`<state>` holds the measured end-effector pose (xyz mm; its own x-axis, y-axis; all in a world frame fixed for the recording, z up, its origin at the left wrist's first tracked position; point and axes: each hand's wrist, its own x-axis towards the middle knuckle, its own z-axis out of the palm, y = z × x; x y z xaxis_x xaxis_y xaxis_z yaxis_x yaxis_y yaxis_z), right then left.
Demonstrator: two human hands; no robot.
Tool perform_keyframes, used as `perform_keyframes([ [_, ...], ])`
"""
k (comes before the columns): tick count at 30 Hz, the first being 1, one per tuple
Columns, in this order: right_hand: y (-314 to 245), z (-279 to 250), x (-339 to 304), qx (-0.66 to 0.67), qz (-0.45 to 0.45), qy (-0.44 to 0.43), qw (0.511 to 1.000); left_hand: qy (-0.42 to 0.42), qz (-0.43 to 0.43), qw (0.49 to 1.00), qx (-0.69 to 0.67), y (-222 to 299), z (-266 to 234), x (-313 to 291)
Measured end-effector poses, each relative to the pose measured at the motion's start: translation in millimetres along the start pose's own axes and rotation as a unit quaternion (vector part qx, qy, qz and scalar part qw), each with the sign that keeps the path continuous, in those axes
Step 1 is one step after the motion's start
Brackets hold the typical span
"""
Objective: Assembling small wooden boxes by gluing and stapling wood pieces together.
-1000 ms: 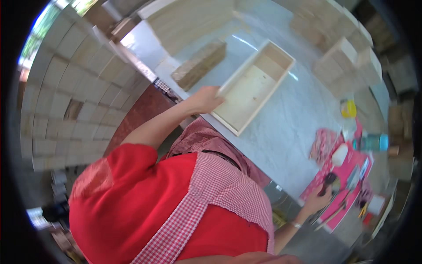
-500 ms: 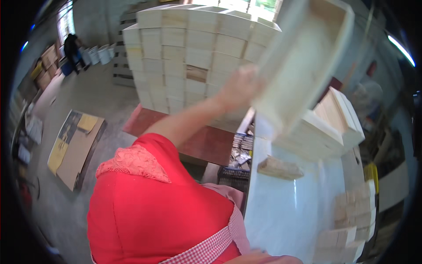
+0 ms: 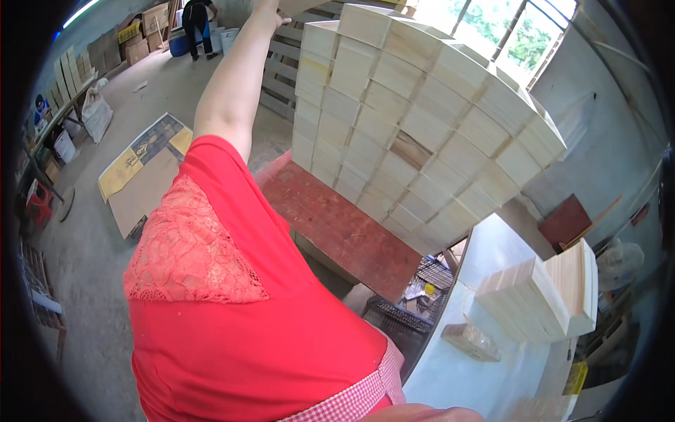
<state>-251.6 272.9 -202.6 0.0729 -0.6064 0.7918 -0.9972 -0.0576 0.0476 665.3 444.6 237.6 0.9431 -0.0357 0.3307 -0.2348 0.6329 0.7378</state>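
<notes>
My left arm stretches up and away to the top edge, where my left hand is closed on a wooden box. Only a tan corner of that box shows; the rest lies outside the picture. Beside it rises a tall stack of pale wooden boxes, laid in rows, with open tops along the upper row. Low at the bottom edge, part of my right hand appears near my checked apron; its fingers are hidden.
A red-brown board lies below the stack. On the pale worktable at right are a wooden block and joined wooden pieces. Flattened cardboard rests on the floor at left. Another person bends near buckets at the back.
My left hand has carried the wooden box from above the worktable across to the stack's far left side. My view has swung, so the stack and table appear farther right.
</notes>
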Motion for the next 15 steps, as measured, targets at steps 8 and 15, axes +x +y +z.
perform_keyframes([
  [8, -23.3, 26.7, 32.4, -0.006, -0.037, 0.02, 0.999, 0.087, -0.062, 0.992, -0.067, -24.0, -10.5, 100.5],
  [15, -20.9, 39.7, 47.5, -0.022, -0.049, 0.033, 0.998, -0.013, -0.097, 0.994, 0.038, -58.5, -11.6, 146.1],
])
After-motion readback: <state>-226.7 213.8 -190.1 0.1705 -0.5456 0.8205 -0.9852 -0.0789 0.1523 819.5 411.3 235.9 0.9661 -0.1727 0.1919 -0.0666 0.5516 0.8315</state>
